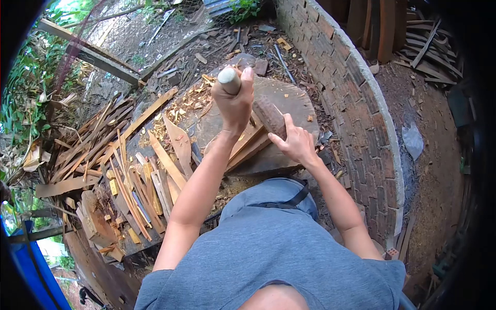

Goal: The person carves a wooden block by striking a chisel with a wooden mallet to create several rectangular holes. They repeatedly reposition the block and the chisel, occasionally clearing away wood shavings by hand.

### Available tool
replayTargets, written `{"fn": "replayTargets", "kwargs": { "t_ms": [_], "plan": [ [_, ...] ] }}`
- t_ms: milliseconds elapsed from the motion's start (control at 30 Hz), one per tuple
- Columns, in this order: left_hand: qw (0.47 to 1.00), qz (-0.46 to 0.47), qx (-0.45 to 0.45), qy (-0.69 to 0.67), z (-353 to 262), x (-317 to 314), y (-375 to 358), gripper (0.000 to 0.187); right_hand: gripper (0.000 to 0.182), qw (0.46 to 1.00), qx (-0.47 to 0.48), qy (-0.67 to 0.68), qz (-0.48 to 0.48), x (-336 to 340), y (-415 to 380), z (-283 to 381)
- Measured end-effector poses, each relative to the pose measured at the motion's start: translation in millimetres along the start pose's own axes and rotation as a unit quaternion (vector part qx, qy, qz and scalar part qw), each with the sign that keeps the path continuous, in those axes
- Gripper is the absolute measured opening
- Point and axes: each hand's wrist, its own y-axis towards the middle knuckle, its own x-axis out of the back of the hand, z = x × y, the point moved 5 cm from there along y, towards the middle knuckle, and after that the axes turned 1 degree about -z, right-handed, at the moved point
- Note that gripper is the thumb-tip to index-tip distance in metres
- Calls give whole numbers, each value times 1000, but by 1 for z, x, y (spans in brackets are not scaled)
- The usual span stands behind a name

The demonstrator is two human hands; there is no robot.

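My left hand (233, 106) is wrapped round a thick, round handle (227, 80), its pale end pointing up at me and the thumb along its side. Whatever lies below this fist is mostly hidden by it. Fingers and thumb of my right hand (298, 143) are closed on the near end of a rough, dark brown piece of wood (269, 114), which tilts away to the upper left. Both hands are over a round tree-stump block (297, 98). Beneath them, a length of reddish wood (248, 150) lies across the block.
Wood chips (178, 111) litter the area left of the block. Flat cut boards (178, 139) and a heap of wooden strips (139, 191) lie further left. On the right curves a low brick wall (356, 119). Timber offcuts (431, 49) are piled beyond it.
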Motion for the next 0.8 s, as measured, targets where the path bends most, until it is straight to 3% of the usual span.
{"fn": "replayTargets", "kwargs": {
  "t_ms": [433,600,800],
  "plan": [
    [999,4,32,-34,-4,-3,0,26,80,1000,-6,7,-8,-6,0,-1],
    [999,28,-11,20,-1,-5,1,26,81,1000,2,15,-21,-8,0,-2],
    [999,36,0,21,-1,-6,1,26,81,1000,2,14,-16,-8,0,-2]
  ]
}}
